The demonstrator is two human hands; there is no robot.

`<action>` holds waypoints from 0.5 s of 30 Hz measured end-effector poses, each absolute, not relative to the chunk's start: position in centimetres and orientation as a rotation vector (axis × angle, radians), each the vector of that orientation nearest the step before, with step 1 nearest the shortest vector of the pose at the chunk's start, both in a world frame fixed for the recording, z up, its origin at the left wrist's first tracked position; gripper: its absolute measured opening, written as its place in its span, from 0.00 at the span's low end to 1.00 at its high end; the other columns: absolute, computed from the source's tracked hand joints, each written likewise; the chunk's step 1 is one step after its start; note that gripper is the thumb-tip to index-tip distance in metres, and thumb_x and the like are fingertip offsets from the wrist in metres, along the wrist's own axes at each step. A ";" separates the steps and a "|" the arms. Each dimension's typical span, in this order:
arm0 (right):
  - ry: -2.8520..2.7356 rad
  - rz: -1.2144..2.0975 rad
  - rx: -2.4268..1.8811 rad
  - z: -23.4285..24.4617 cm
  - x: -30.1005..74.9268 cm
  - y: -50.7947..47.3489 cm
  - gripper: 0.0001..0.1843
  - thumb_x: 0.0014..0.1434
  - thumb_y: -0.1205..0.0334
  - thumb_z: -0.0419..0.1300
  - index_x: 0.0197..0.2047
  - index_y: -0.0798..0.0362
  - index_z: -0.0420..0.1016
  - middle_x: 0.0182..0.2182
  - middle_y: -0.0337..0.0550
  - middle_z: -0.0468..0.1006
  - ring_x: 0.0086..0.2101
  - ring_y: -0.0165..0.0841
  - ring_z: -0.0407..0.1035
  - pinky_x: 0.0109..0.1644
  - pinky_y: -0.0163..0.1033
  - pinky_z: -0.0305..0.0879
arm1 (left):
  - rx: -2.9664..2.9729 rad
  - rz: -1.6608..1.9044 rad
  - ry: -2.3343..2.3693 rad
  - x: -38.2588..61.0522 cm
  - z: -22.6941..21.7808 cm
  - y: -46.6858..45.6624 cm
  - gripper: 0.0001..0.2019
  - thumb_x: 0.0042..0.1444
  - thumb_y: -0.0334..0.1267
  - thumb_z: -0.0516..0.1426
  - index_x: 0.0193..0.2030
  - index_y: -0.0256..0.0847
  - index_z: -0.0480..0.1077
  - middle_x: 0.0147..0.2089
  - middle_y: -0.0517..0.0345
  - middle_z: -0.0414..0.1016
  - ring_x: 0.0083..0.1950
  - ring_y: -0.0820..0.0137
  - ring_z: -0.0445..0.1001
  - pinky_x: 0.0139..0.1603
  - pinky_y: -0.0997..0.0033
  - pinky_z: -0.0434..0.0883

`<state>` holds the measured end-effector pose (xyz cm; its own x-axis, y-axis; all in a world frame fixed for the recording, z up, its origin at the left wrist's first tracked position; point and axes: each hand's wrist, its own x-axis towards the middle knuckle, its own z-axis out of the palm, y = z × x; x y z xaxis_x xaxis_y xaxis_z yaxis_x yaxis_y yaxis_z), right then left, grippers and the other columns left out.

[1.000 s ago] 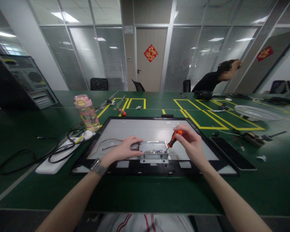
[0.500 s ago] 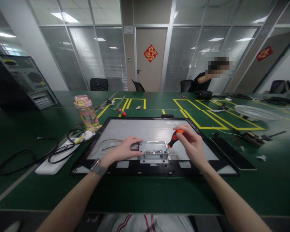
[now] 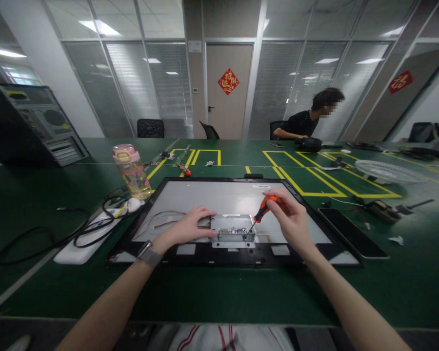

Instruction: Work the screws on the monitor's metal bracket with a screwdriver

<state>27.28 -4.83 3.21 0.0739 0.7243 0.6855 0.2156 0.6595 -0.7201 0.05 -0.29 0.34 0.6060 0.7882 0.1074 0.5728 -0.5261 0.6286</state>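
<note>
One orange-and-black screwdriver [image 3: 265, 208] held to a silver metal bracket [image 3: 234, 220]

The screwdriver is gripped by its handle between the closed thumb and fingers of the right hand [image 3: 290, 218]. It is tilted, with its tip brought down at the bracket's right end; whether a screw is engaged cannot be told. The bracket's left edge is touched by the left hand [image 3: 190, 226], whose thumb and fingers are spread apart. The bracket is set near the close edge of a wide, grey-backed, black-framed panel [image 3: 201, 192], which is laid flat on a green table [image 3: 219, 292]. Left of the panel, a white power strip [image 3: 78, 247] and a clear, pink-lidded bottle [image 3: 133, 175] are placed; right of it, a flat black rectangular slab [image 3: 351, 232].
</note>
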 end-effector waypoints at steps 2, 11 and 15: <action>-1.489 0.512 -0.843 3.2 27.4 -4.9 0.12 0.60 0.58 0.57 0.47 0.47 0.74 0.37 0.43 0.75 0.36 0.34 0.69 0.40 0.41 0.66 | 2.288 0.522 1.071 0.0 0.3 -0.3 0.27 0.52 0.48 0.61 0.57 0.42 0.65 0.53 0.51 0.65 0.55 0.62 0.66 0.59 0.65 0.61; -1.514 0.398 -0.861 3.2 27.1 -5.0 0.08 0.57 0.59 0.60 0.40 0.48 0.76 0.35 0.41 0.70 0.30 0.31 0.65 0.32 0.37 0.62 | 2.289 0.526 1.059 -0.1 0.4 -0.4 0.27 0.52 0.49 0.60 0.58 0.43 0.65 0.53 0.51 0.65 0.55 0.62 0.66 0.59 0.64 0.61; -1.517 0.392 -0.891 3.1 27.1 -5.0 0.11 0.60 0.59 0.56 0.46 0.48 0.74 0.36 0.42 0.72 0.34 0.33 0.66 0.37 0.39 0.64 | 2.286 0.515 1.072 -0.1 0.5 -0.5 0.27 0.52 0.49 0.60 0.58 0.43 0.65 0.54 0.52 0.65 0.56 0.61 0.65 0.59 0.64 0.61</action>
<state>27.08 -4.96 3.12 0.0706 0.7228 0.6874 0.3000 0.6418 -0.7057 -0.10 -0.47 0.49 0.6071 0.7877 0.1043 0.5739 -0.5255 0.6281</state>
